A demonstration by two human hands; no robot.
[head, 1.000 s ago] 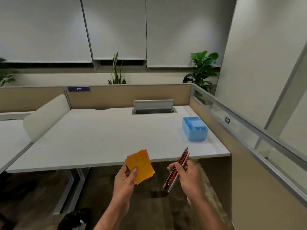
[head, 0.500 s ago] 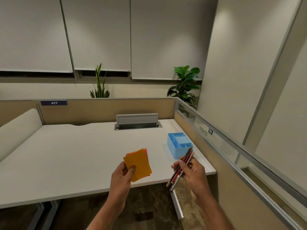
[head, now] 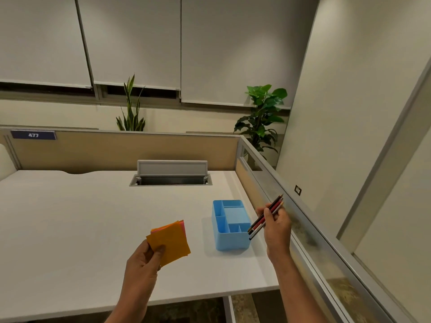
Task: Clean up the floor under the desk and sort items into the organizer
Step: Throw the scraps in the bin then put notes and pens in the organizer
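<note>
Both hands are now hovering over desk point(head: 93, 217), nearer blue organizer point(head: 231, 241) than 0.5 s ago. R hand point(head: 277, 227) is gripping pencil bundle point(head: 265, 216) mid-shaft, by organizer's rt rim; stiff, light, liable to fan out. L hand point(head: 142, 262) is pinching sticky notes point(head: 170, 241) at a corner; thin, floppy. Partition plate point(head: 33, 135) is reading "477".

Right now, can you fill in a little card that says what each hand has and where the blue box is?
left hand: pinches a stack of orange and pink sticky notes, above the desk
right hand: grips a bundle of pencils, by the organizer's right side
organizer: blue, several compartments, standing on the desk near its right edge
desk: white, open cable hatch at the back
sorted yet: no, notes and pencils are in the hands
</note>
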